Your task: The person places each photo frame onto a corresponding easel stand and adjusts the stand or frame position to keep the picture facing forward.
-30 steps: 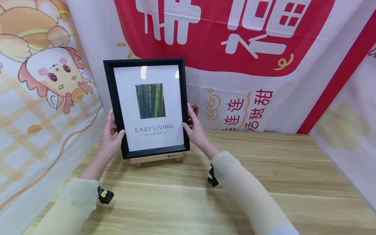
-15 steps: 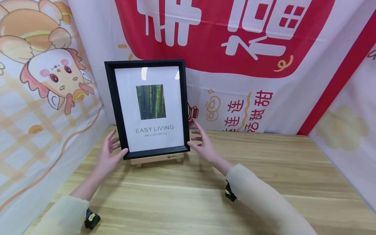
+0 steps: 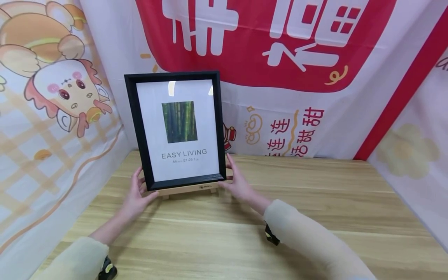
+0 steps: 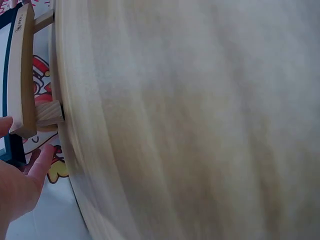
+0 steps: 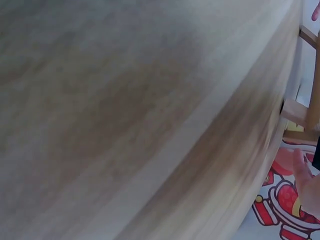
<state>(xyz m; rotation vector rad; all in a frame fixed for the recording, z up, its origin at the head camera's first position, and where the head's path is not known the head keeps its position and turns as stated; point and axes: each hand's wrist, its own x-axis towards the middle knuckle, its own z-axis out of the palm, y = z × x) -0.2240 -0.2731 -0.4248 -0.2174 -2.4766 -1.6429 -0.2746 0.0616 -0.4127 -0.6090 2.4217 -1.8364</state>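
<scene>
L hand [image 3: 137, 197] & R hand [image 3: 240, 186] are lower than 1 sec ago, so they're half-wide round low corners of the pic frame [image 3: 179, 131], by the wood stand [image 3: 185, 189]; can't tell if gripping. Frame's up, left of mid view

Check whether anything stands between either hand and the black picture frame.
Nothing visible does. The left hand and right hand are at the lower corners of the black picture frame; the wooden easel shows beneath its bottom edge, leaving both sides reachable.
</scene>
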